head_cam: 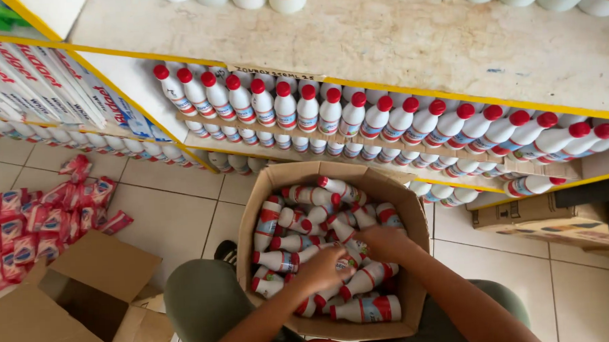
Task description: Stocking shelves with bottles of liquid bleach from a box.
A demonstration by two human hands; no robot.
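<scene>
Two hands were down in the cardboard box [252, 213] at the lower middle of the frame, both buried among the small white bottles [299, 222] with red caps that filled it. My left hand [321, 270] lay lower and further left, its fingers [340, 265] curled down over a bottle [348, 262] whose long axis ran slantwise, up toward the right of the frame. Those fingers looked closed around it, though the bottle's body was mostly hidden under my hand. My right hand [382, 244] sat just beside it, a little higher and to the right, fingers bent into the heap; I could not tell whether they gripped a bottle or only rested on the pile.

Most bottles in the box lay on their sides, pointing every which way, caps toward the left or the upper part of the frame. Nearest my left hand, just below it, one bottle [367, 309] lay flat with its red base toward the right. Each was white plastic, slim-necked, with a red and pale blue label band.

The box rested between my knees, above a tiled floor [178, 216]. Across the upper frame ran a yellow-edged shelf [408, 46], with rows of the same bottles [329, 113] standing beneath it. At the left edge lay a heap of red packets [30, 224] and an opened empty carton [66, 301].
</scene>
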